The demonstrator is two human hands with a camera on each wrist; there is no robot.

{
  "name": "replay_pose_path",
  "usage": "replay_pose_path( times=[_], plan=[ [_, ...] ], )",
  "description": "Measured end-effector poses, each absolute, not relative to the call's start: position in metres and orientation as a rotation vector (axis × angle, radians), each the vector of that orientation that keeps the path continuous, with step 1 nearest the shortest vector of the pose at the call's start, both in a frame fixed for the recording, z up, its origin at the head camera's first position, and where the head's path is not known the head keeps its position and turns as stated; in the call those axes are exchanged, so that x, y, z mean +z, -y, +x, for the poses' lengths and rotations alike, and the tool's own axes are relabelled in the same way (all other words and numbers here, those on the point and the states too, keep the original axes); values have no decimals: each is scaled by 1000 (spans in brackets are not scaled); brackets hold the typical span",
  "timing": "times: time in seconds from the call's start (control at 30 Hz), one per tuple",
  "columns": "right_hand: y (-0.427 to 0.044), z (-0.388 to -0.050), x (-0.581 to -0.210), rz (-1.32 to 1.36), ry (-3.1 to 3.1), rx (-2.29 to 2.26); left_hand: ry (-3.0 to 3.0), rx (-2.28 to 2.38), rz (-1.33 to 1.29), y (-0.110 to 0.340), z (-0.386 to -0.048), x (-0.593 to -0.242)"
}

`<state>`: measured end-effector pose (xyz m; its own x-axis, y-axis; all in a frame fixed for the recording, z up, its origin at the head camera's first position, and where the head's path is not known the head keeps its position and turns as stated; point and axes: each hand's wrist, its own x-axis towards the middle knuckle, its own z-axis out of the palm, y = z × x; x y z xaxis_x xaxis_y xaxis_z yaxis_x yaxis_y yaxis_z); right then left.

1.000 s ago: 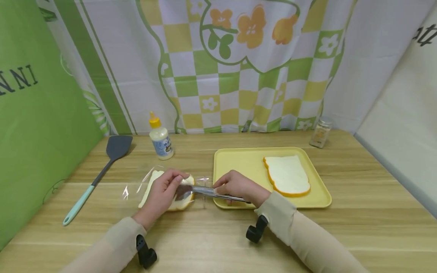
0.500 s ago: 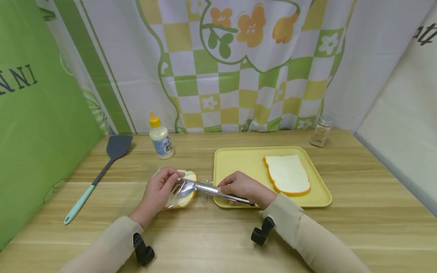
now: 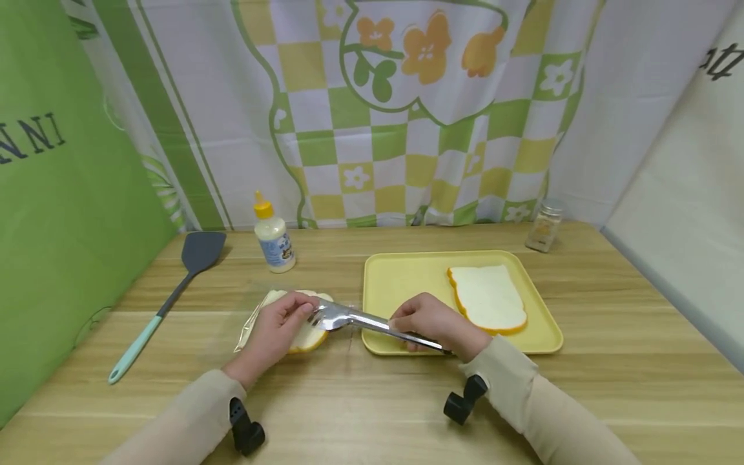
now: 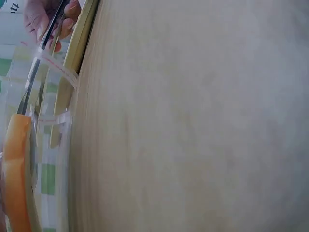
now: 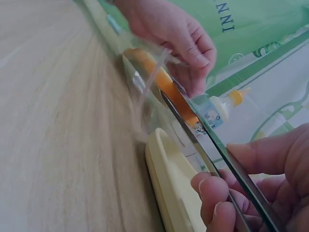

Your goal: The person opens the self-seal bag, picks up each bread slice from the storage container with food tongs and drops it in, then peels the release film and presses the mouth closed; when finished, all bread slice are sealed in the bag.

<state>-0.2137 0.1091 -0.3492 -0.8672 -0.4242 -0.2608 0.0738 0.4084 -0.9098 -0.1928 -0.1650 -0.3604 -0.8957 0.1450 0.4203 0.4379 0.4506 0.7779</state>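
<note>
My right hand (image 3: 434, 323) grips the metal tongs (image 3: 374, 321), thumb on one arm and fingers round the other. The far ends of the tongs reach a bread slice (image 3: 308, 340) with an orange-brown crust, inside a clear plastic bag (image 5: 142, 104). In the right wrist view the tong arms lie on either side of the slice. My left hand (image 3: 276, 328) pinches the bag near its mouth, above the slice and beside the tong tips. Its palm hides part of the bread. A second bread slice (image 3: 491, 298) lies flat on the yellow tray (image 3: 401, 274), under no hand.
A squeeze bottle (image 3: 274, 239) with a yellow nozzle stands behind the left hand. To the far left lies a spatula (image 3: 188, 278) with a mint handle. A glass spice jar (image 3: 545, 226) stands at the back right of the wooden table (image 3: 360, 413).
My right hand has moved right, drawing the tongs the same way. The bagged slice's right part has shown more around the tong tips. The left hand stays close to its place, still pinching the bag.
</note>
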Motion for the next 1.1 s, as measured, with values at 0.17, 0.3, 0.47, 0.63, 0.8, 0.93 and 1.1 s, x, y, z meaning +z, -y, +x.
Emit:
replay_pose_path(
  times=[0.17,0.3,0.47,0.63,0.8,0.93,1.1],
  plan=[
    [-105,-215,-350,-299,-2185,-1494,2431,-1494,-494,159,-192,-362],
    [-94,-216,-350,-338,-2263,-1414,2431,-1494,-488,156,-192,-361],
    [-89,-216,-347,-337,-2330,-1362,2412,-1414,-429,160,-196,-362],
    [-94,-216,-345,-351,-2316,-1377,2321,-1499,-408,164,-200,-364],
    [-94,-216,-344,-423,-2338,-1372,2290,-1555,-415,164,-200,-367],
    [-93,-215,-342,-483,-2349,-1365,2332,-1585,-479,164,-197,-367],
    [-89,-215,-337,-497,-2342,-1346,2370,-1582,-622,164,-195,-364]
  ],
)
